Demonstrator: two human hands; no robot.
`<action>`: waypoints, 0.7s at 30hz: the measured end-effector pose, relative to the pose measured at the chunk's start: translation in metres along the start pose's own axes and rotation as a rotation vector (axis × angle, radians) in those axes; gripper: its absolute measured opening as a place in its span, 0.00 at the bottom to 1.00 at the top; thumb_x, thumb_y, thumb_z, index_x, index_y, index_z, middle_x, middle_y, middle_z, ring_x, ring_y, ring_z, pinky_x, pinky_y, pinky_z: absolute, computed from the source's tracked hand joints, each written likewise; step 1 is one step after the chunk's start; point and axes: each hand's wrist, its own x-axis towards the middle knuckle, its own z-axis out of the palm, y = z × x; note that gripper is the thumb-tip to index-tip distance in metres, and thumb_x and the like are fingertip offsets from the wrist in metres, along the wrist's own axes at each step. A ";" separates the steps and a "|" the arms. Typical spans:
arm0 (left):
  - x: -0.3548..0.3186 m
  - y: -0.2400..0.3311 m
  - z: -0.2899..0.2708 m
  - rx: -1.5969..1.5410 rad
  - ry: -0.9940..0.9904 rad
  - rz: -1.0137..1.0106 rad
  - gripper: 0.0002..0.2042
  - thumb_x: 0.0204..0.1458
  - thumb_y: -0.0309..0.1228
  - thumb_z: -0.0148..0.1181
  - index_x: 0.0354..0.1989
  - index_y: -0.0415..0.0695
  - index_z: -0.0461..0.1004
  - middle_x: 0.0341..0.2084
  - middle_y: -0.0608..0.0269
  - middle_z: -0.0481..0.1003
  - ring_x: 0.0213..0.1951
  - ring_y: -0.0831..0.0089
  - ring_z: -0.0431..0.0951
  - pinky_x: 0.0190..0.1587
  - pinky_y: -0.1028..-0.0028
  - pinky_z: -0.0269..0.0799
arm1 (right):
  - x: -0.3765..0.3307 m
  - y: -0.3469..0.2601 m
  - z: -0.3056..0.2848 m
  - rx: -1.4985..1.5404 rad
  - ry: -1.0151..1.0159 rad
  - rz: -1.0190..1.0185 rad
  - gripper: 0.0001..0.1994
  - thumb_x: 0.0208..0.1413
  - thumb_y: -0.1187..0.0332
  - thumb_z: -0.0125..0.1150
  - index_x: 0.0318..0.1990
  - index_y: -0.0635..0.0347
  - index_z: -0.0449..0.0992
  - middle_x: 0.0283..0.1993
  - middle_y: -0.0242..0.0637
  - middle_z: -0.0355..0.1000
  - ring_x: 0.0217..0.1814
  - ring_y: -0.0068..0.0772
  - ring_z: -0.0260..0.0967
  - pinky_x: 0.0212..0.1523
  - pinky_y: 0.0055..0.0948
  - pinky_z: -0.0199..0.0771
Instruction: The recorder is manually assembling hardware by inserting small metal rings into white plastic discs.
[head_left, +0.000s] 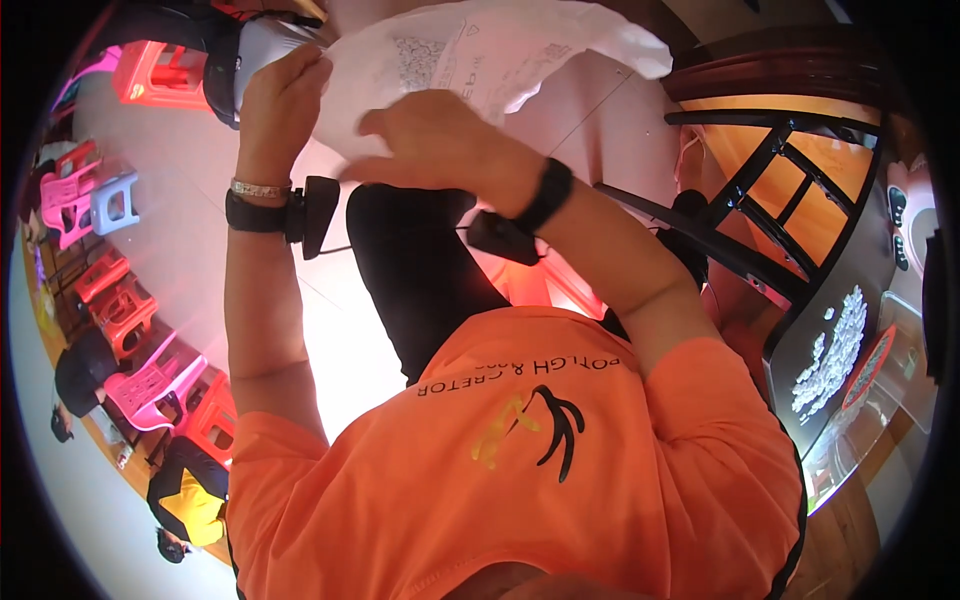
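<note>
A large white plastic bag (560,40) with faint print spreads across the top of the view, with a dark speckled patch showing on it. My left hand (284,105) is closed at the bag's left edge, fingertips pinching its rim. In front of the bag's lower side is my right hand (435,145), slightly blurred, thumb and fingers apart and nothing visible between them. Its far fingers overlap the bag, and I cannot tell whether they touch it. Both wrists carry black straps with small black devices.
At the right, a black table (790,345) bears a pile of small white pieces (835,350) beside a clear plastic tray (910,345). A black metal frame (790,185) stands beyond. Red stools (160,75), pink chairs (155,390) and other people (190,490) line the left.
</note>
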 end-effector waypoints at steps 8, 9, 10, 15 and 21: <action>-0.030 0.012 0.006 -0.255 0.114 -0.083 0.11 0.49 0.34 0.54 0.31 0.38 0.75 0.20 0.50 0.73 0.24 0.57 0.73 0.30 0.69 0.66 | -0.100 0.065 0.016 -0.455 -0.216 0.112 0.07 0.41 0.64 0.60 0.24 0.56 0.77 0.23 0.42 0.72 0.29 0.46 0.72 0.29 0.42 0.70; -0.036 0.015 0.007 -0.254 0.125 -0.084 0.11 0.49 0.34 0.54 0.31 0.38 0.75 0.20 0.50 0.73 0.24 0.57 0.73 0.30 0.69 0.66 | -0.106 0.056 0.015 -0.458 -0.316 0.197 0.07 0.42 0.64 0.58 0.22 0.56 0.77 0.23 0.42 0.72 0.29 0.47 0.72 0.28 0.44 0.70; -0.041 0.019 0.006 -0.238 0.149 -0.081 0.11 0.49 0.34 0.54 0.31 0.38 0.75 0.19 0.50 0.72 0.24 0.56 0.73 0.30 0.69 0.66 | -0.117 0.042 0.014 -0.405 -0.295 0.141 0.05 0.41 0.66 0.59 0.23 0.56 0.78 0.24 0.41 0.73 0.30 0.45 0.73 0.30 0.42 0.71; -0.065 0.026 0.023 -0.172 0.255 0.048 0.10 0.49 0.35 0.54 0.28 0.40 0.74 0.20 0.46 0.72 0.26 0.48 0.72 0.30 0.61 0.65 | -0.172 -0.016 0.008 -0.265 -0.365 0.150 0.14 0.49 0.57 0.56 0.26 0.60 0.75 0.22 0.47 0.71 0.28 0.51 0.71 0.30 0.46 0.68; -0.095 0.028 0.046 -0.239 0.365 0.177 0.08 0.51 0.27 0.49 0.25 0.35 0.70 0.19 0.48 0.69 0.23 0.59 0.68 0.27 0.62 0.60 | -0.208 -0.049 -0.046 -0.152 -0.113 0.127 0.09 0.47 0.64 0.54 0.23 0.58 0.73 0.22 0.47 0.71 0.27 0.52 0.71 0.28 0.45 0.69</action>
